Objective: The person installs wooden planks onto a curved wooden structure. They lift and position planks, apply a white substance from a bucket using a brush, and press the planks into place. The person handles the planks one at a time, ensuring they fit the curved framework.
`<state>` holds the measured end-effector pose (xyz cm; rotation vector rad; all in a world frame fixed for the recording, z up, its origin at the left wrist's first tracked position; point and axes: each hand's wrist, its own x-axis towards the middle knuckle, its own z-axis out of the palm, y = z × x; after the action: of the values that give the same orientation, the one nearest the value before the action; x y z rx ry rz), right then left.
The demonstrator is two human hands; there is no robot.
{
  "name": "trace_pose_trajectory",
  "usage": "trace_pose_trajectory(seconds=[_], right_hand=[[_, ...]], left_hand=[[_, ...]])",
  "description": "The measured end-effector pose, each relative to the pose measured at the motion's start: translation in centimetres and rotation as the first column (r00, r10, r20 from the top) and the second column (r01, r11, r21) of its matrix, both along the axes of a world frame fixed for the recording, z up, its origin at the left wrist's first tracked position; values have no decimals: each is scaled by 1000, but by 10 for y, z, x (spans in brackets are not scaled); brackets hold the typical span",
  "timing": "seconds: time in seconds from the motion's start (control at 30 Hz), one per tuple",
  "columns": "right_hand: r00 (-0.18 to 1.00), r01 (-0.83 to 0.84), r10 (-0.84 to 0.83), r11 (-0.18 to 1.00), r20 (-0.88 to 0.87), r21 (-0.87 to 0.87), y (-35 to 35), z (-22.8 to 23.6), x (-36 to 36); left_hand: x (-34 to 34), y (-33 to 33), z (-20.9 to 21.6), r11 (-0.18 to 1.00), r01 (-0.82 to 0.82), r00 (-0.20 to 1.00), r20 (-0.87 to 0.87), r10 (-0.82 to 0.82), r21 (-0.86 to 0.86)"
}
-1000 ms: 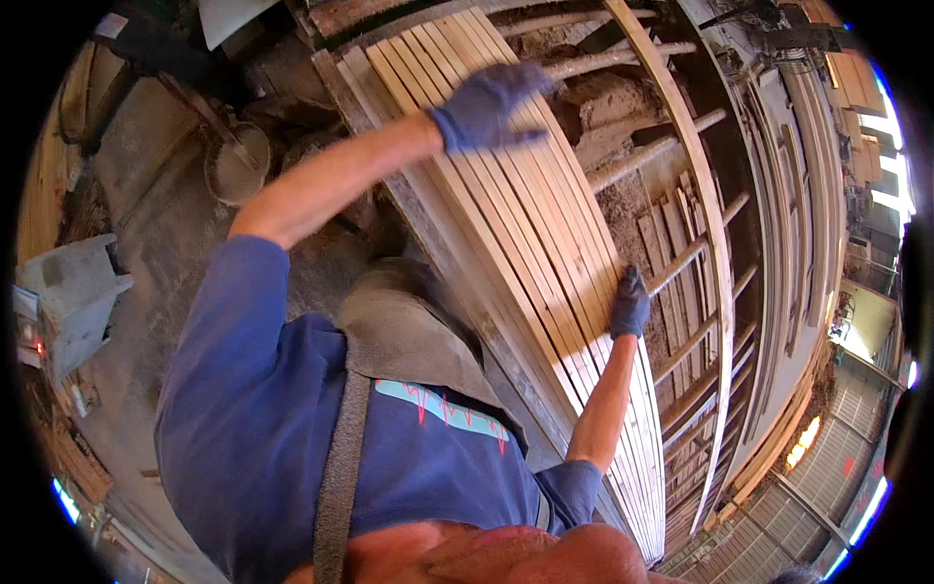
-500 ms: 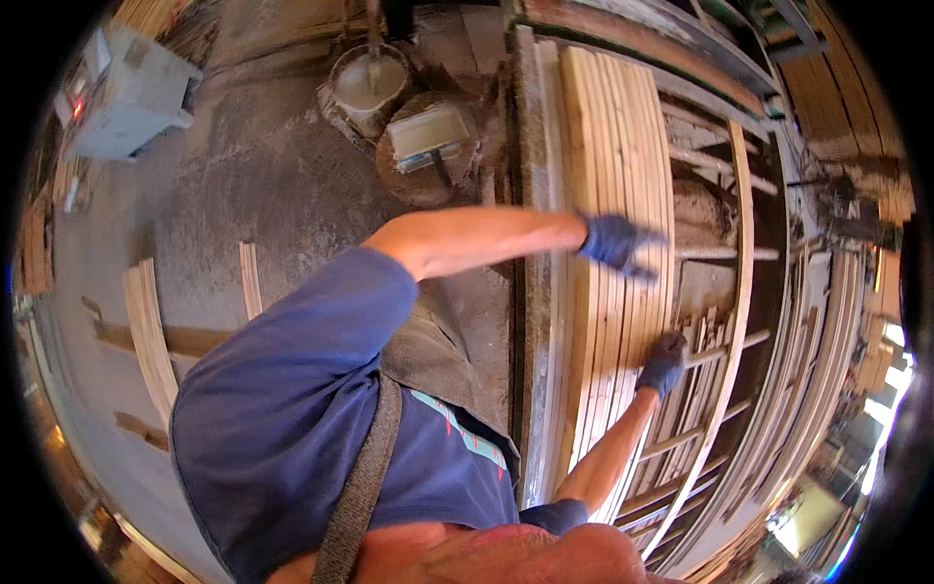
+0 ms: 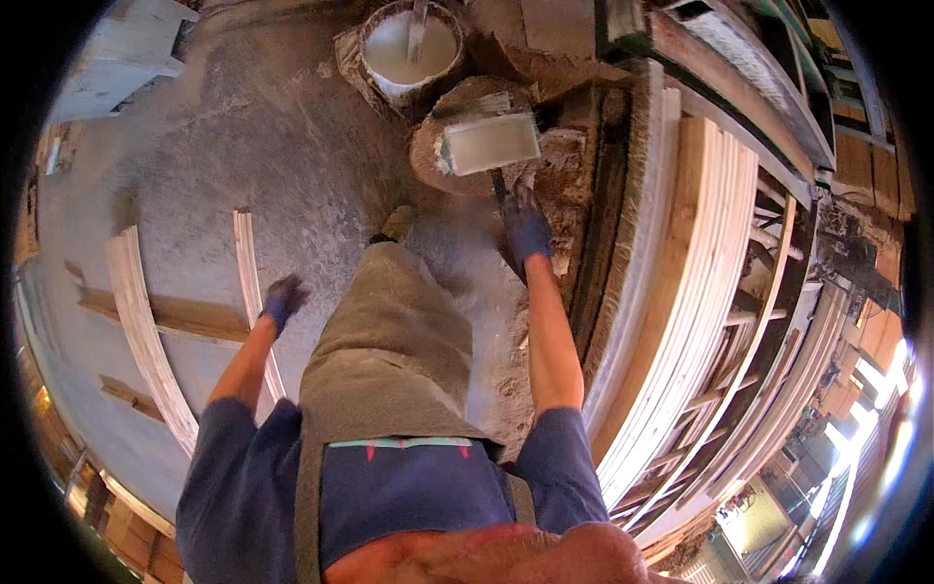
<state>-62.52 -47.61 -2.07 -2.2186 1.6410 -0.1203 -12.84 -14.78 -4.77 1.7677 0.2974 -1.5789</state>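
Right hand: fingers at handle, grip cannot be told. Brush: just beyond those fingers. Bucket: farther beyond them. Left hand: fingers loosely open, empty, near strip.

Beneath everything we see a grey-brown, dusty concrete floor. At its left we find a broad, pale wooden strip and a narrower pale wooden strip, side by side but apart, both running across a flat brown batten. Farther up, we see a round, dark brown block bearing a wide brush with a whitish rectangular head. To the right we have a long, whitish-edged bench, where pale planks lie closely side by side; beyond these, one thin pale slat crosses round wooden rungs
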Motion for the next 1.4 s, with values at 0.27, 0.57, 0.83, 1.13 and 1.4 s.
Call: trace_pose_trajectory(seconds=[0.27,0.57,0.83,1.13,1.4], right_hand=[[930,320,-363,871,50,373,-77,-18,90],[704,338,-311,937,638,83,-49,204,19],[491,597,-498,790,715,140,186,409,-174],[192,821,-838,422,511,384,521,422,-341],[472,766,-819,564,327,308,379,415,-341]], left_hand=[[44,208,78,845,92,996,-38,-84,526],[-16,83,51,898,402,915,-120,-386,176],[-105,5,21,910,388,899,-157,-409,-149],[-198,85,-17,373,924,382,-161,-910,80],[-199,41,-15,604,797,594,-220,-774,26]])
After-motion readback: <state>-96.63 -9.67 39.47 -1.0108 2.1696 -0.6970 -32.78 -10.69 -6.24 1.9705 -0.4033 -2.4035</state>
